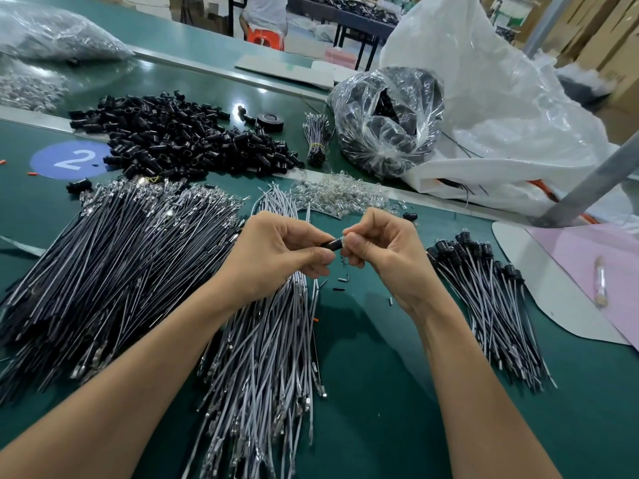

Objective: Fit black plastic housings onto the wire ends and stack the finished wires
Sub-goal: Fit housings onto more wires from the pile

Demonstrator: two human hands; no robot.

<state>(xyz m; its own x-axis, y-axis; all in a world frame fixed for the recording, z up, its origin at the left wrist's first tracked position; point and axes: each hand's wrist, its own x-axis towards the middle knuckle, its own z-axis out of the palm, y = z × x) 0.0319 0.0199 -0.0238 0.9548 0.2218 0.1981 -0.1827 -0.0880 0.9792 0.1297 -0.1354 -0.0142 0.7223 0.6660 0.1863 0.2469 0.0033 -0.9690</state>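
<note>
Both hands are up over the middle of the green bench [380, 375], close together. The left hand [276, 250] has its fingers curled, thumb and forefinger pinching one end of a single black housing [331, 244]. The right hand [383, 250] meets it from the other side, fingertips pinching the housing's pale, glinting end. What sits in that end is too small to tell.

The housing is held above the grey wires [262, 340], which fan out beneath the left wrist toward the near edge. Just beside them on the left lies a big spread of black wires [114, 257] with metal terminals showing.

On the right side of the bench is the stack of finished wires [484, 305], black caps bunched at the far end. Toward the far left corner, a heap of loose black housings [179, 136] rests beside a blue disc marked 2 [71, 160].

Beyond the hands, a scatter of clear bulbs [342, 195]. Farther back are a small banded wire bundle [316, 140], a roll of black tape [270, 121] and a clear bag of black parts [390, 122], which leans against a large white sack [501, 98].
</note>
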